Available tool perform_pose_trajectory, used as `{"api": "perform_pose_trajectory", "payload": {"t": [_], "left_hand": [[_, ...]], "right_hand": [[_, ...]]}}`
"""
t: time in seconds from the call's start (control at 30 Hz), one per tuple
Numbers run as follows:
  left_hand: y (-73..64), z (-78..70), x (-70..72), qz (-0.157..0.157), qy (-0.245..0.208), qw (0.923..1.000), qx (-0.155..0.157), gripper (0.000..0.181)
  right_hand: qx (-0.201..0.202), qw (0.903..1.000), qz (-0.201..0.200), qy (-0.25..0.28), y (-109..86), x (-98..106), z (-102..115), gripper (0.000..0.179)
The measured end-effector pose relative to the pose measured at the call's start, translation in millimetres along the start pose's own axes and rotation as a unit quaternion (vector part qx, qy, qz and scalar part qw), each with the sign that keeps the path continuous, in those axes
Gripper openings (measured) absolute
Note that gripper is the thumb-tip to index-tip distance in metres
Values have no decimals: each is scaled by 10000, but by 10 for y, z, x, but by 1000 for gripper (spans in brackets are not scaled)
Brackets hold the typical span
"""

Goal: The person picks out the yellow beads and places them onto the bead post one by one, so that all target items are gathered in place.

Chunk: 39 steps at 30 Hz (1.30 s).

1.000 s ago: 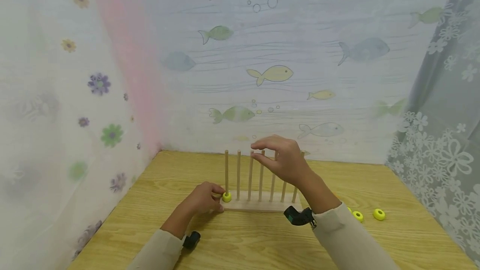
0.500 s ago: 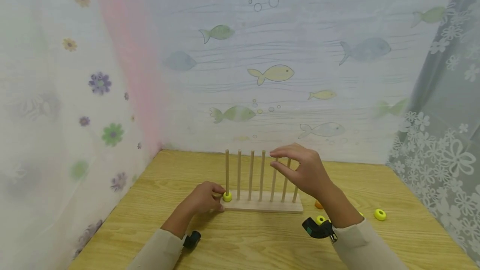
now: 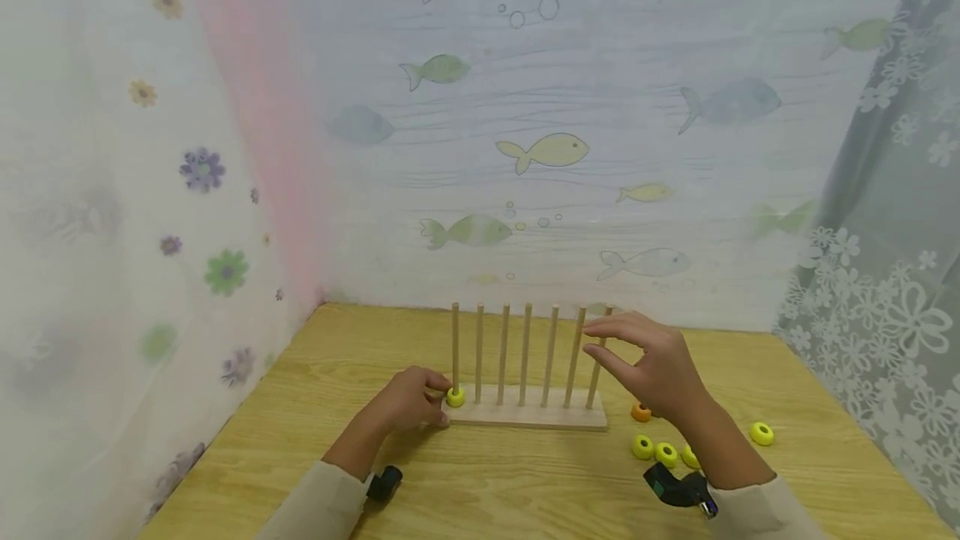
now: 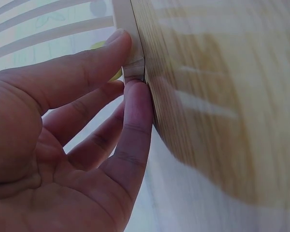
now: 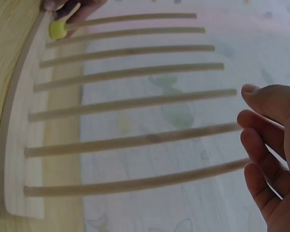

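Observation:
A light wooden rack with a row of several upright pegs stands on the table. At its left end my left hand grips the base, the fingertips pressing its end in the left wrist view. One yellow ring sits at the bottom of the leftmost peg, beside those fingers. My right hand hovers by the tops of the rightmost pegs, fingers loosely curved and holding nothing. In the right wrist view its fingertips are close to the peg ends; whether they touch is unclear.
Several loose yellow rings lie right of the rack, partly hidden by my right forearm. An orange ring lies behind them. Another yellow ring sits farther right. A fish-patterned curtain hangs behind the table.
My right hand has moved right and slightly down along the peg tops, from the third peg to the rightmost ones, uncovering rings on the table. The left hand stays at the base.

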<state>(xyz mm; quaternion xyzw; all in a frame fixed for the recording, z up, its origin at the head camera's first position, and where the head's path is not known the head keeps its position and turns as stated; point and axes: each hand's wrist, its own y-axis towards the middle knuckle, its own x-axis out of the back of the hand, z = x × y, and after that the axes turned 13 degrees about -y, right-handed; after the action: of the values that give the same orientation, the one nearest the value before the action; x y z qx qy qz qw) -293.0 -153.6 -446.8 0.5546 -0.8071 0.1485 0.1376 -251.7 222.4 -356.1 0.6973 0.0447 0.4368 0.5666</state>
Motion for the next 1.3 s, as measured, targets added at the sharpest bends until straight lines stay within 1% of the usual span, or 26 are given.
{"api": "perform_pose_trajectory", "payload": {"t": [0.17,0.27,0.4,0.47,0.53,0.63,0.77,0.87,0.93,1.0,1.07,1.17,1.3], "left_hand": [[0,1,-7,33,46,10000,-29,60],[-1,1,-8,35,24,10000,-19,59],[-1,1,2,84,26,9999,-89,59],[0,4,9,100,51,9998,-135,58],[0,6,17,93,91,9998,-173,58],[-4,12,20,75,75,9998,-178,57],[-5,18,1,81,-41,9999,-147,57],[4,24,-17,92,-88,9998,-143,57],[12,25,-22,88,-94,9998,-132,58],[15,18,-18,63,-67,9999,-109,59],[18,8,-15,37,-57,9999,-77,59],[24,-10,-8,2,-51,10000,12,59],[32,-16,6,-6,-56,9999,113,59]], "right_hand": [[-377,9988,175,-241,-186,110,-144,34],[-435,9983,193,-350,-279,165,-224,35],[-470,9975,100,-527,-405,222,-337,37],[-605,9963,89,-603,-470,246,-400,38],[-817,9948,102,-603,-535,268,-465,37],[-1238,9908,169,-519,-636,305,-568,34],[-1772,9828,299,-431,-774,366,-722,28],[-2078,9761,405,-499,-867,419,-840,23],[-2304,9700,522,-569,-922,460,-912,21],[-2600,9609,718,-631,-975,502,-977,21],[-2928,9494,960,-611,-1025,550,-1047,25],[-3382,9304,1333,-459,-1095,623,-1157,36],[-3838,9079,1668,-237,-1196,704,-1297,49]]}}
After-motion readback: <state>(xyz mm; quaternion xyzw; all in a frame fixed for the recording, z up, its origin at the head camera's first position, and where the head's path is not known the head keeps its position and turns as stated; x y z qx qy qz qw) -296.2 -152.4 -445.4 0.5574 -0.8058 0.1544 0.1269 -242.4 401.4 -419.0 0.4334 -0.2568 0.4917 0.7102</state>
